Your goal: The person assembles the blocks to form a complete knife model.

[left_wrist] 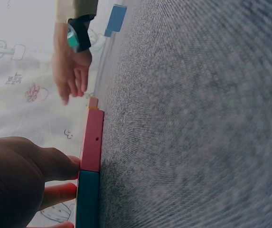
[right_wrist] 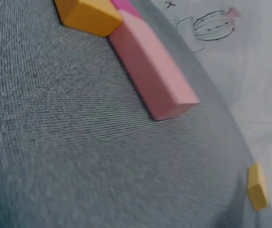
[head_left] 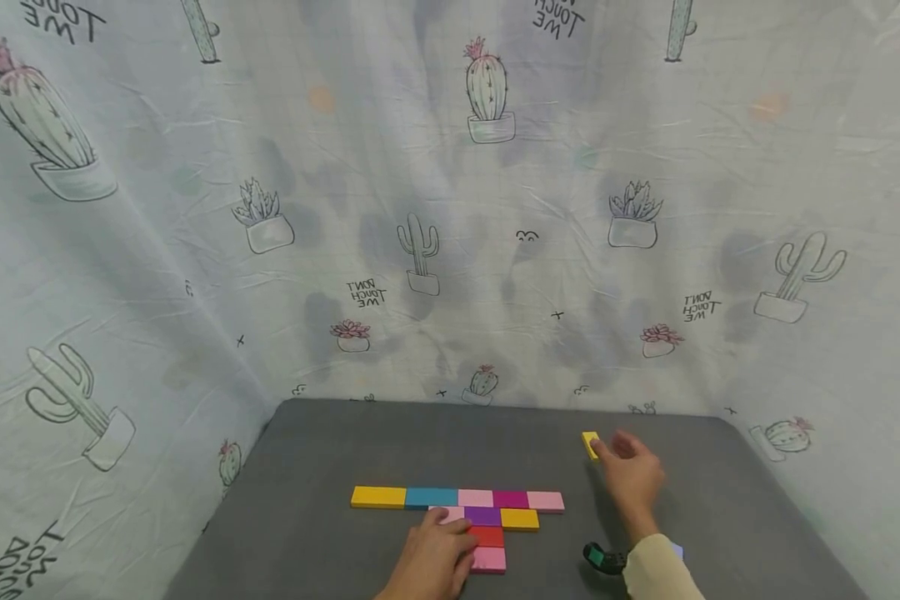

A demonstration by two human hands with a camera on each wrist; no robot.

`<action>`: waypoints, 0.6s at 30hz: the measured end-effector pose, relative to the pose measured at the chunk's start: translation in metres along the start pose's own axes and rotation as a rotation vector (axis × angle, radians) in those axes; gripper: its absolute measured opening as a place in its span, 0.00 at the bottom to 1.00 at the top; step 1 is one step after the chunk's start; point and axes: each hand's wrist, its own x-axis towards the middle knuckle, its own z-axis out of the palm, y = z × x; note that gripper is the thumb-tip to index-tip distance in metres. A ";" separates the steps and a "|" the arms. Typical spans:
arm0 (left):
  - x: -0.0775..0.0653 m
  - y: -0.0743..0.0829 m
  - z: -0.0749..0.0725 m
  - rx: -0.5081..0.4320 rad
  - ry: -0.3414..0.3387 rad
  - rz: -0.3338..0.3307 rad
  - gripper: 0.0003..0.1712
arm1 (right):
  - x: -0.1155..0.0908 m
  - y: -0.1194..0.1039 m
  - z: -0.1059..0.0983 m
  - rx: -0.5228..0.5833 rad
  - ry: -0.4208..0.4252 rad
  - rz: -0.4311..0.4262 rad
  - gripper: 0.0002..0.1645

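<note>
My left hand (head_left: 433, 557) rests at the left side of the flat coloured blocks, its fingertips on a pink block (head_left: 446, 513) and by the red block (head_left: 487, 536). In the left wrist view its thumb and fingers touch a pink-red block (left_wrist: 92, 142) and a teal block (left_wrist: 87, 199). At the back right, my right hand (head_left: 633, 475) hovers with loosely bent fingers beside a lone yellow block (head_left: 590, 446). The right wrist view shows a small gap between a fingertip and this yellow block (right_wrist: 257, 187). Nothing is visibly held by the right hand.
A back row runs from a yellow block (head_left: 378, 497) through a teal block (head_left: 431, 498) to a light pink block (head_left: 546, 502). Below sit a purple block (head_left: 483, 517) and another yellow block (head_left: 520, 520). A blue block (left_wrist: 117, 18) lies near the right forearm. Printed curtains (head_left: 450, 192) enclose the grey table (head_left: 315, 450).
</note>
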 end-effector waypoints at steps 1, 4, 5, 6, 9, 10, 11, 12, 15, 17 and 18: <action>0.000 0.000 0.000 0.002 0.001 0.000 0.12 | 0.000 0.001 0.003 -0.004 0.001 0.007 0.31; -0.001 0.000 0.000 0.011 0.009 0.004 0.12 | 0.002 0.005 0.010 -0.028 0.001 0.031 0.29; -0.001 0.000 0.000 0.013 0.011 0.004 0.12 | 0.003 0.006 0.012 -0.038 0.003 0.032 0.28; -0.001 0.000 0.000 0.015 0.013 0.005 0.12 | 0.003 0.006 0.013 -0.046 0.008 0.033 0.27; -0.002 0.000 0.000 0.017 0.016 0.004 0.12 | 0.004 0.008 0.018 -0.079 0.016 0.022 0.26; -0.002 -0.001 0.000 0.017 0.015 0.003 0.12 | 0.004 0.008 0.018 -0.089 0.020 0.013 0.25; -0.002 0.000 0.000 0.016 0.015 0.002 0.12 | 0.004 0.008 0.019 -0.096 0.021 0.002 0.25; -0.002 0.000 -0.001 0.015 0.013 0.000 0.12 | 0.004 0.008 0.020 -0.102 0.023 -0.009 0.25; -0.002 0.000 -0.002 0.012 0.006 -0.002 0.12 | 0.004 0.008 0.022 -0.124 0.019 -0.044 0.23; -0.002 0.000 -0.002 0.012 0.005 -0.002 0.12 | 0.005 0.009 0.022 -0.134 0.016 -0.060 0.22; -0.003 0.001 -0.002 0.013 0.005 -0.002 0.12 | 0.005 0.010 0.022 -0.138 0.013 -0.064 0.21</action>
